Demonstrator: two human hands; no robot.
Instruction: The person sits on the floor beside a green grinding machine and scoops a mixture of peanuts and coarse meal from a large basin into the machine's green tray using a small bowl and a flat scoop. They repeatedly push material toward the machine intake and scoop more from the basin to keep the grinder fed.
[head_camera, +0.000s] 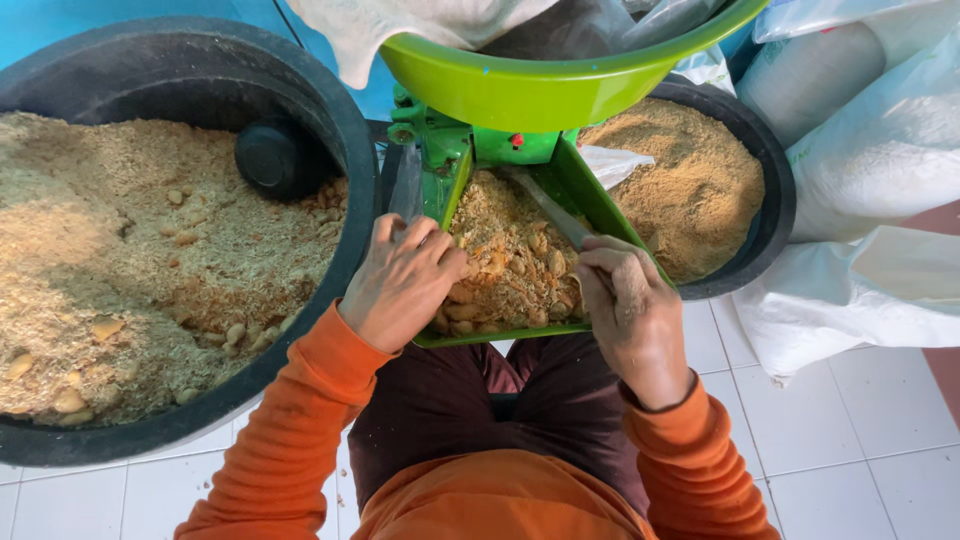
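Observation:
My left hand (402, 282) rests knuckles-up on the left edge of a green chute tray (592, 196), its fingers curled into the tan crumbly meal and nut-like lumps (505, 262) that fill the tray. My right hand (630, 312) is closed around a grey flat stick (548, 204) that reaches diagonally up into the meal toward the machine's outlet. The tray hangs from a green grinding machine with a wide green hopper bowl (540, 85) above it. Orange sleeves cover both my arms.
A large black tub (355, 120) of coarse tan meal with lumps stands at left, a black round knob (268, 157) lying in it. A second black tub (775, 175) of finer brown meal sits behind the tray at right. White sacks (880, 150) lie right. White tiled floor below.

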